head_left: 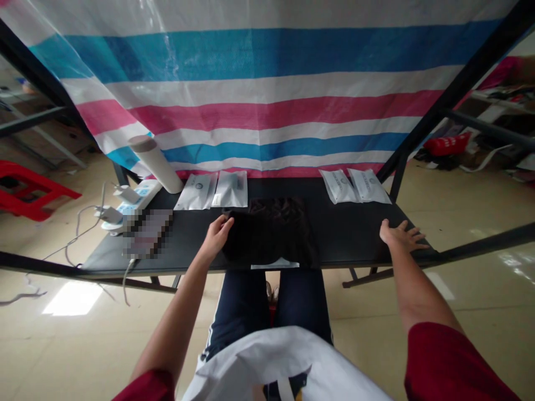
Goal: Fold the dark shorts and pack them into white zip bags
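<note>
Okay, our left hand [216, 236] lies open, fingers on the folded black cloth [270, 236] near the table's near edge, apparently steadying it. Right hand [401, 235] splayed flat, grasping nothing, on the black table [355, 239]. White sachets [355, 185] sit far right, seemingly kept clear.

Left hand [216, 236] curled, right hand [400, 235] splayed

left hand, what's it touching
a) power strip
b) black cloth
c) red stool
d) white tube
b: the left hand lies against the edge of the black cloth.
</note>
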The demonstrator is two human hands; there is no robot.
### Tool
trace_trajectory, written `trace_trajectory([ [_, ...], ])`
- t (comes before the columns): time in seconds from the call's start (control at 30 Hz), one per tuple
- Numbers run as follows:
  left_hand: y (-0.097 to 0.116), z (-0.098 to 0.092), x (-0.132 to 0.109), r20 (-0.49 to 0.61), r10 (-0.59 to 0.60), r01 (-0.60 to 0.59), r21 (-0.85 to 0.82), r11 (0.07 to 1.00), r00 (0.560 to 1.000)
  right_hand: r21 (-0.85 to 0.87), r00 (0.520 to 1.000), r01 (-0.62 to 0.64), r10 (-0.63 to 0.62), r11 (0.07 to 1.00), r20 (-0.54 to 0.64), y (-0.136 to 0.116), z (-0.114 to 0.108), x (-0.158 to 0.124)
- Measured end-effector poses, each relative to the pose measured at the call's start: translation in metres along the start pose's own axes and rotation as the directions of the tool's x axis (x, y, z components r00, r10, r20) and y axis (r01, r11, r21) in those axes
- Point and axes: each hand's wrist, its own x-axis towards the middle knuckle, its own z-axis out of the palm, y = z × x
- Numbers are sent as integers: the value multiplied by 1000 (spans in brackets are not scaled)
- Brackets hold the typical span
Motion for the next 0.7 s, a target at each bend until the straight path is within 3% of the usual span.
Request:
trace_trajectory([
  [0.07, 31, 16, 2, 180, 81, -24, -296, 955, 980, 1, 1000, 10, -10, 1000, -2, -1, -1, -1],
  [0.17, 56, 31, 3, 197, 157, -68, -398, 915, 968, 6, 1000, 8, -8, 1000, 8, -1, -1, -3],
  [0.3, 46, 33, -4, 140, 165, -135, -197, 971, 976, -10, 1000, 16, -16, 1000, 1, -1, -3, -4],
  [0.47, 20, 25, -30, 267, 270, -308, 114, 944, 925, -74, 977, 200, -194, 977, 86, -3, -5, -26],
  [0.6, 5, 21, -50, 444, 321, -472, 286, 834, 836, -102, 879, 467, -448, 879, 166, -14, -9, -87],
  [0.67, -2, 20, -57, 517, 311, -526, 344, 778, 798, -63, 789, 604, -585, 795, 186, -21, -14, -126],
  [0.7, -6, 20, -59, 539, 310, -548, 363, 753, 783, -17, 719, 682, -667, 731, 192, -23, -18, -145],
])
